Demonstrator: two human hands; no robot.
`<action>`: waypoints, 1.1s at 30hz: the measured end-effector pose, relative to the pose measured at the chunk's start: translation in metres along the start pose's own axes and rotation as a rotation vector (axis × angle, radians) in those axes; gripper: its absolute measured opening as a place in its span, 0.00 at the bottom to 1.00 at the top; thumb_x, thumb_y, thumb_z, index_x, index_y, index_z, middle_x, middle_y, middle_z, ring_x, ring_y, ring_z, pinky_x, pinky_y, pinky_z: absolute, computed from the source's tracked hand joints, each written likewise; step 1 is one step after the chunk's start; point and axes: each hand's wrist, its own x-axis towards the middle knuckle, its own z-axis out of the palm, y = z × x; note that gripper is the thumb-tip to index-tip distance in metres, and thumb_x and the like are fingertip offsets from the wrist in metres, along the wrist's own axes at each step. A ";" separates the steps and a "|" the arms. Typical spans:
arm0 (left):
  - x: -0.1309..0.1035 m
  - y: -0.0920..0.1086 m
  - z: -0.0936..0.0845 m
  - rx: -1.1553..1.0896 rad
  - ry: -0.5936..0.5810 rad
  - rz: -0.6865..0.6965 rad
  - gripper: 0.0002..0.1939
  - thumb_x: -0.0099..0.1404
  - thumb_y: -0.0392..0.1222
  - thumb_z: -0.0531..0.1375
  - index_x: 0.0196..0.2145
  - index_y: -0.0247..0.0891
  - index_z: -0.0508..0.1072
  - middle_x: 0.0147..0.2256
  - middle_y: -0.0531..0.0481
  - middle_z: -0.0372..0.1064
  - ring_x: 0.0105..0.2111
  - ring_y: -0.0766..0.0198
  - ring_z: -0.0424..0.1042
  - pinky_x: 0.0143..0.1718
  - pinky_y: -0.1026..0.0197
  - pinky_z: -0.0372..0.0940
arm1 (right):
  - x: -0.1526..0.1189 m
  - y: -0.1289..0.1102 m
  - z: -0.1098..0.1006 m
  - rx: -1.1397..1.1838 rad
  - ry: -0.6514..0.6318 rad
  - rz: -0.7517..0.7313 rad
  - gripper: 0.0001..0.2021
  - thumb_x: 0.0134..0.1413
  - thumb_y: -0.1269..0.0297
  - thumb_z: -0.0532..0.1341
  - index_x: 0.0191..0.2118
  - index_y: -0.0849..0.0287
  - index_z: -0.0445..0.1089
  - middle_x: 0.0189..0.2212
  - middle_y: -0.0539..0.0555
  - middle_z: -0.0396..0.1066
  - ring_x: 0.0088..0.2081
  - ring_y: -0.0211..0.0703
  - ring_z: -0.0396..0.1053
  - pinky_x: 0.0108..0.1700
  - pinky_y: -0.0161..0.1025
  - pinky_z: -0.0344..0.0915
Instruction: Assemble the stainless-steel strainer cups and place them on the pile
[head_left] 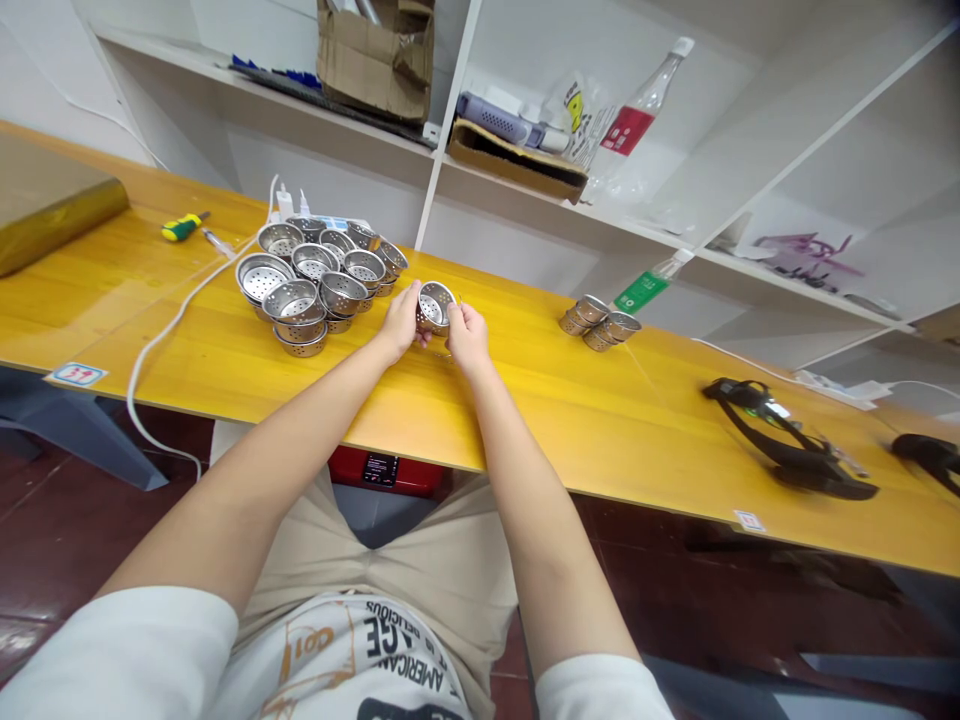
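My left hand (403,318) and right hand (466,335): fingers curled, gripping one perforated metal cup (435,307) between them | stacked cups (300,290) left on surface (525,370)

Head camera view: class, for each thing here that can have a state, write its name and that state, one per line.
Held metal cup: open, empty, gripped by both hands
Left hand: closed on the cup's side
Right hand: closed on the opposite side
Left cup cluster: mouths up, some cups stacked
Right cup group: stacked
Screwdriver: lying down
Red-labelled bottle: capped
Phone: screen lit
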 end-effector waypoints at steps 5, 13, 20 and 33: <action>0.001 -0.001 0.000 0.006 -0.012 0.004 0.39 0.68 0.79 0.44 0.46 0.39 0.71 0.26 0.49 0.70 0.17 0.64 0.69 0.23 0.58 0.68 | 0.001 0.001 -0.001 -0.016 -0.016 0.004 0.22 0.64 0.39 0.55 0.30 0.53 0.64 0.24 0.48 0.63 0.30 0.43 0.65 0.33 0.38 0.65; 0.003 -0.004 -0.001 -0.002 -0.018 0.011 0.40 0.68 0.79 0.44 0.46 0.39 0.71 0.26 0.49 0.71 0.17 0.64 0.70 0.22 0.60 0.67 | 0.000 0.002 -0.002 -0.038 -0.016 -0.033 0.23 0.64 0.38 0.54 0.30 0.53 0.63 0.23 0.48 0.62 0.30 0.42 0.64 0.32 0.37 0.64; -0.005 0.002 -0.004 0.170 0.039 0.187 0.29 0.75 0.66 0.46 0.54 0.40 0.70 0.37 0.44 0.77 0.29 0.59 0.78 0.33 0.56 0.74 | 0.001 0.002 -0.002 -0.012 -0.006 -0.002 0.22 0.65 0.39 0.55 0.30 0.53 0.64 0.23 0.48 0.62 0.30 0.43 0.64 0.33 0.38 0.64; -0.006 0.005 -0.016 0.826 -0.069 0.737 0.40 0.57 0.40 0.68 0.66 0.36 0.63 0.63 0.35 0.66 0.65 0.42 0.64 0.70 0.41 0.57 | 0.000 -0.005 -0.010 -0.129 0.034 -0.056 0.23 0.68 0.42 0.53 0.27 0.54 0.62 0.24 0.49 0.63 0.31 0.43 0.62 0.38 0.39 0.60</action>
